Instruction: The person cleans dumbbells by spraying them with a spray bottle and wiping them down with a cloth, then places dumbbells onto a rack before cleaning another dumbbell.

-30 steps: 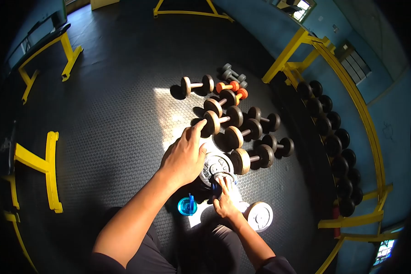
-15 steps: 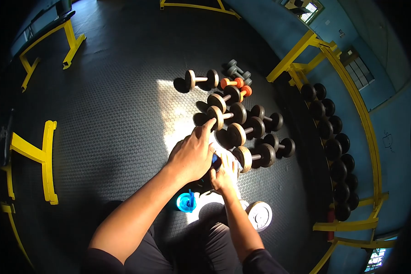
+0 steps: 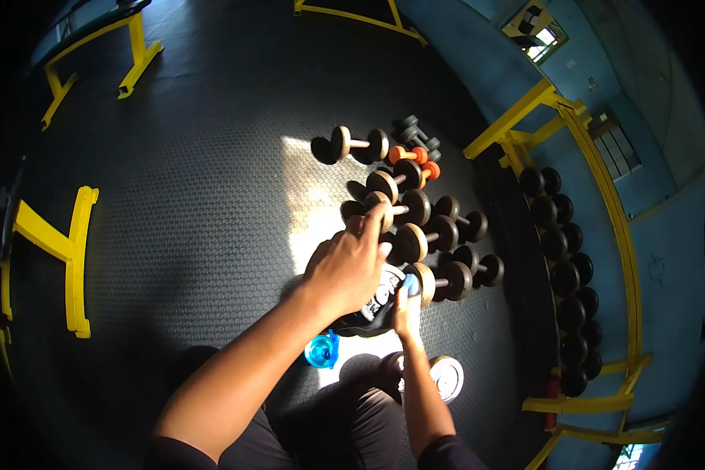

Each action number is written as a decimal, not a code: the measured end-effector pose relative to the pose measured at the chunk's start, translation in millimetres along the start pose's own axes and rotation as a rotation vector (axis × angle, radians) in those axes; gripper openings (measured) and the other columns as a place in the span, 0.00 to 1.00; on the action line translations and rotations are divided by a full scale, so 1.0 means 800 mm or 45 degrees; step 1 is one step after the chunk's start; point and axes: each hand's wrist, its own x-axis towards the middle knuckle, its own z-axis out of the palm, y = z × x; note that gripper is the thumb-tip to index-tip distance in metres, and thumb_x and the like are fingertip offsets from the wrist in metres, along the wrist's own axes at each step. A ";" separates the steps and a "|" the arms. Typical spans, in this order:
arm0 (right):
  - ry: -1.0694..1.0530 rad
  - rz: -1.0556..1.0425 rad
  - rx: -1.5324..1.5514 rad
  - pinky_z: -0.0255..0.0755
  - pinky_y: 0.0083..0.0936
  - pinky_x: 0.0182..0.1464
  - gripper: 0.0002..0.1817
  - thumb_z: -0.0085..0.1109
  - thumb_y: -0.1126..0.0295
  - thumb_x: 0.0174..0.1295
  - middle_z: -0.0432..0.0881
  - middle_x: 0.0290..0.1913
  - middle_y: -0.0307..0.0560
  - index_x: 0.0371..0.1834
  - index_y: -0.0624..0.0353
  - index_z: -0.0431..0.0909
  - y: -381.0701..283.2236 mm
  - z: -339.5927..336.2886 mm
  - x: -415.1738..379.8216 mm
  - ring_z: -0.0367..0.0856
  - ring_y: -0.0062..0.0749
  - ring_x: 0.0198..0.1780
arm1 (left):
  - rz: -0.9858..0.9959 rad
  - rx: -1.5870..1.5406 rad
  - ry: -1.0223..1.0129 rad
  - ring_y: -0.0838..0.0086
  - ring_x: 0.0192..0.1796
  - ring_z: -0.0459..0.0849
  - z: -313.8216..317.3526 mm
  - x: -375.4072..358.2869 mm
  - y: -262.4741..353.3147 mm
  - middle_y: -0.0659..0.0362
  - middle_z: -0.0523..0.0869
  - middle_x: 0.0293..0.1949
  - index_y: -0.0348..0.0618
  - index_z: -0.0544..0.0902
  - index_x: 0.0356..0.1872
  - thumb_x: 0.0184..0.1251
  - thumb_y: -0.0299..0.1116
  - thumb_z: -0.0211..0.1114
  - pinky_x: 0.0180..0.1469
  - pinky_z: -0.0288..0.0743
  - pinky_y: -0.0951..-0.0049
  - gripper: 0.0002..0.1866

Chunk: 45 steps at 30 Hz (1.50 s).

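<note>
Two fingers of my left hand [image 3: 346, 270] stretch up toward a worn dumbbell, while the rest bends over the upper edge of a black round object with white lettering [image 3: 380, 296]. Its far fingers are hidden. My right hand [image 3: 405, 317] is closed at the right side of the black object, with a small blue item [image 3: 411, 285] at its fingertips. Just beyond that item stands another dumbbell [image 3: 442, 282]. A blue translucent bottle [image 3: 319, 352] is on the floor below my left forearm.
Several dumbbells [image 3: 431, 235] lie ahead, with orange ones [image 3: 407, 155] and grey ones [image 3: 421, 138] behind them. At the right, a yellow rack [image 3: 615, 211] holds a row of dark dumbbells. White-faced weights [image 3: 446, 379] lie beside my right forearm. Yellow bench legs [image 3: 77, 262] stand left.
Both hands have shifted slightly right. The black object's lettering now shows between them, and the blue item has moved right, to my right fingertips. The view has turned a little.
</note>
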 end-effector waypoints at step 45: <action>0.218 0.198 -0.014 0.67 0.45 0.63 0.26 0.41 0.59 0.77 0.72 0.60 0.75 0.68 0.69 0.62 0.001 0.032 -0.079 0.74 0.64 0.61 | 0.043 -0.015 -0.065 0.36 0.51 0.79 0.004 -0.003 0.005 0.31 0.76 0.55 0.40 0.54 0.72 0.71 0.29 0.52 0.56 0.72 0.44 0.30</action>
